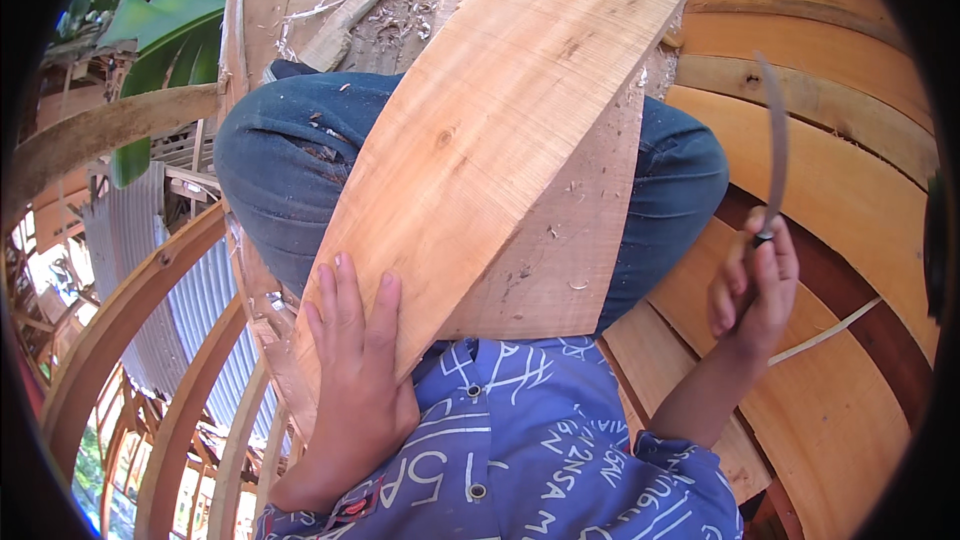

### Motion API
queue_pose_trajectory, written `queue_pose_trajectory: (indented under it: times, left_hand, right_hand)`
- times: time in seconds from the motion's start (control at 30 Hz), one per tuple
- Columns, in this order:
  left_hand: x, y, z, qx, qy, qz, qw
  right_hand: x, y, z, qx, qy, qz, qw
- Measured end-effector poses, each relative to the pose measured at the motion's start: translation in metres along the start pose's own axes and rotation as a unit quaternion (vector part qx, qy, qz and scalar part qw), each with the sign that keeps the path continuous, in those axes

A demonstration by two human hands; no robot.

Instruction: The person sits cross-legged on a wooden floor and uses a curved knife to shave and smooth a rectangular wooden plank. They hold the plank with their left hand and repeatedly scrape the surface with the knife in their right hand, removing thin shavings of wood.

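A broad, pale wooden plank (480, 120) slants across my lap, from near my waist up to the far right. My left hand (358, 360) rests on its near end with the fingers stretched out flat. Beneath it, a second wooden board (565, 255) lies between my legs, with a few shavings on it. Out to the right, my right hand (757, 275) is closed round the dark handle of a knife (777, 145). Its narrow, slightly curved blade points upward, apart from the plank. Most of the handle is hidden in my fist.
My bent legs (290, 170) in jeans flank the boards. Curved wooden planking (810, 210) rises on the right. Curved open ribs (130, 310) stand on the left, with corrugated sheeting (135, 270) beyond. Wood shavings and a loose strip (365, 5) lie ahead.
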State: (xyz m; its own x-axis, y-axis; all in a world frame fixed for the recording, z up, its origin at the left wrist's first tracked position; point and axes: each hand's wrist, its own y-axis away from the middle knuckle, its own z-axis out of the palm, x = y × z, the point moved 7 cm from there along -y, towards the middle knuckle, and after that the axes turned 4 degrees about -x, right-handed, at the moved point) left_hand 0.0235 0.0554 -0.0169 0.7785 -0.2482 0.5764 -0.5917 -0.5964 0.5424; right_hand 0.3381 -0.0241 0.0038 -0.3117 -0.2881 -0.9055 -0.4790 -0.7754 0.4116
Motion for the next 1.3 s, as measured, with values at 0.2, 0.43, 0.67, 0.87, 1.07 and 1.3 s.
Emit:
queue_pose_trajectory:
  times: [0.2,0.43,0.67,0.87,1.07,1.3]
  left_hand:
    - [-0.001,-0.001,0.002,0.001,0.035,0.007,0.999]
    - [-0.005,0.003,0.002,-0.002,0.043,0.007,0.999]
    - [-0.001,0.000,0.003,0.003,0.028,0.009,1.000]
    - [-0.004,0.001,0.002,-0.002,0.039,-0.004,0.999]
    - [-0.005,0.001,0.001,0.001,0.038,0.014,0.999]
    - [-0.004,0.002,0.001,-0.002,0.037,0.006,0.999]
  right_hand:
    - [0.047,0.010,0.079,-0.250,0.057,0.181,0.949]
    - [-0.008,-0.038,-0.027,0.145,-0.040,-0.035,0.988]
    - [0.035,0.002,0.064,-0.251,-0.021,0.207,0.946]
    - [0.024,-0.018,0.059,-0.098,0.010,0.111,0.989]
    - [-0.028,-0.026,-0.033,0.015,-0.107,-0.059,0.992]
    - [0.036,-0.004,0.073,-0.291,-0.014,0.211,0.933]
